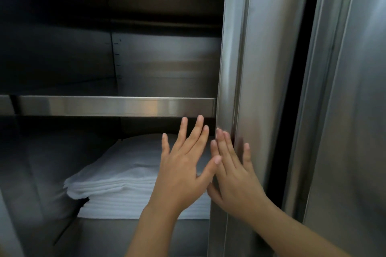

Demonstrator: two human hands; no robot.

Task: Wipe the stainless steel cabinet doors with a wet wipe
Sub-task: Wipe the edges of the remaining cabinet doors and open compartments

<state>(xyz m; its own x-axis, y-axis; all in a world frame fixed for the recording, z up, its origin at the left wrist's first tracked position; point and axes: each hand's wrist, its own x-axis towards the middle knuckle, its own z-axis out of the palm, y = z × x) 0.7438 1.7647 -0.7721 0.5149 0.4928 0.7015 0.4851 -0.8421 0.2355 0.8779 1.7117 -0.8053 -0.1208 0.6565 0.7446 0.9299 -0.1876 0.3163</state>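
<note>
Both hands are spreading flat, gripping nothing: the right hand (234, 175) is pressing the steel door edge (246, 89), the left hand (183, 165) hovering before the stacked white wipes (117, 185).

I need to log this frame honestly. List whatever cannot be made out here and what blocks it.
All in the head view:
- Wet wipe: none visible; both palms face away, so the left hand and right hand could hide one.
- White cloth stack: its right end is covered by the hands.
- Upper cabinet interior: too dark to tell contents.
- Steel door: top and bottom cut off by the frame.
</note>
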